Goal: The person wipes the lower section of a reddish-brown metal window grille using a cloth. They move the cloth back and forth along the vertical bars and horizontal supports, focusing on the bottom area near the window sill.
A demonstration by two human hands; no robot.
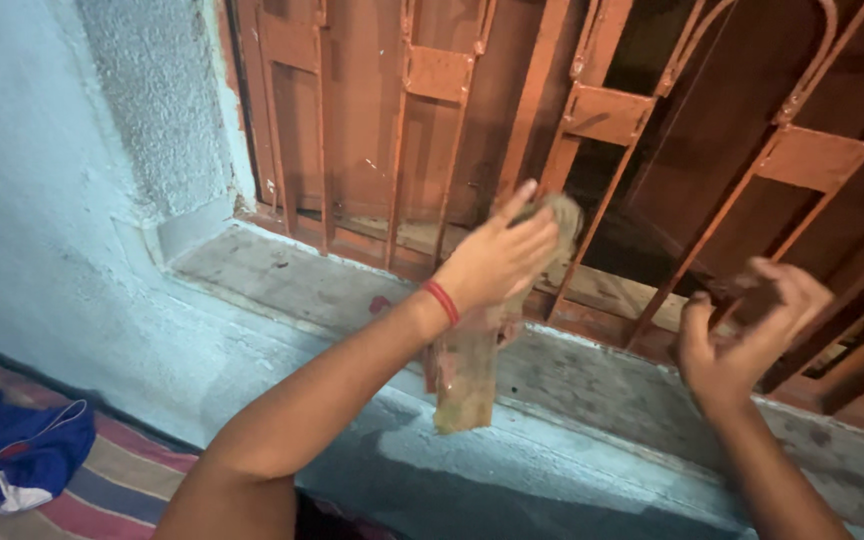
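Observation:
My left hand [497,255] is raised in front of an orange-brown metal window grille [607,115] and grips a dirty brownish cloth [467,370]. The cloth's top is pressed near a grille bar and its long end hangs down over the sill. A red band circles that wrist. My right hand [742,330] is off to the right, fingers curled around a slanted grille bar low on the window. Both forearms reach up from the bottom of the view.
A grey concrete sill [282,280] runs under the grille. The wall [42,200] to the left is pale blue plaster. A striped mat with a blue garment [12,450] lies at the bottom left. Dark wooden shutters stand behind the bars.

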